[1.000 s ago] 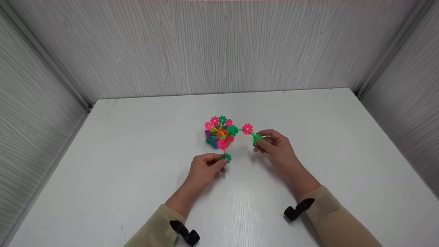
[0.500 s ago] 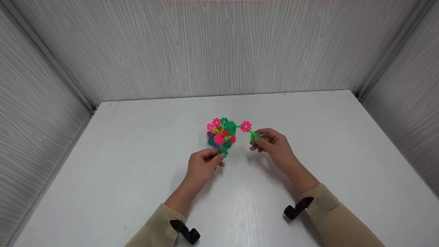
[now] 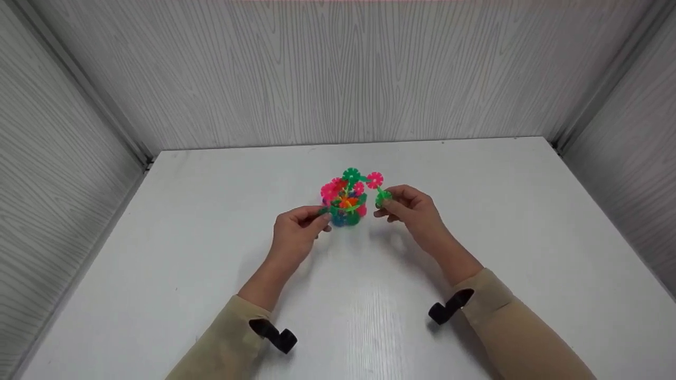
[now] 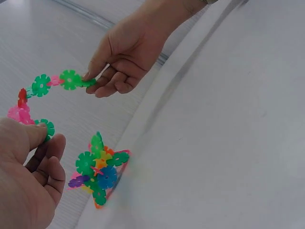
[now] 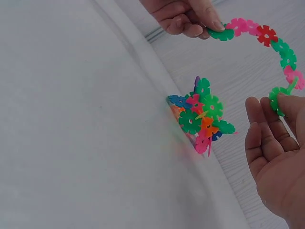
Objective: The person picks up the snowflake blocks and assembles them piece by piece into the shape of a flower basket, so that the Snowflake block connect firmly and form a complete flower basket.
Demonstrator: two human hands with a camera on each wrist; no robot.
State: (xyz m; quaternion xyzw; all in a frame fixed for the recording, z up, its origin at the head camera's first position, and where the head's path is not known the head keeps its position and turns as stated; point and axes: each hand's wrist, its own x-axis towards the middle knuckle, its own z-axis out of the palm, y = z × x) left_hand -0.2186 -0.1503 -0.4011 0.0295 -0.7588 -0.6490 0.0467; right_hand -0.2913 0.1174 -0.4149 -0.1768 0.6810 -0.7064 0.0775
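A curved chain of slotted plastic snowflake discs [image 3: 375,180], green, pink and red, arches between the two hands. My left hand [image 3: 296,232] pinches the dark green disc [image 4: 47,129] at one end between thumb and forefinger. At the other end, the right hand [image 3: 420,214] pinches a light green disc [image 3: 383,198]. Below the arc, a multicoloured cluster of joined snowflake discs [image 3: 346,217] stands on the table. Both wrist views show the chain held up apart from this cluster [image 5: 209,114]. Fingers cover parts of the two end discs.
The white tabletop [image 3: 338,295] extends around the cluster on all sides. A grey wood-grain panel [image 3: 338,74] rises behind it, with similar panels at left and right. Black wrist-camera mounts [image 3: 272,335] stick out from both sleeves.
My left hand has moved forward and to the left with its chain end. The right hand has shifted slightly forward and left. The chain's middle has risen and swung back over the cluster.
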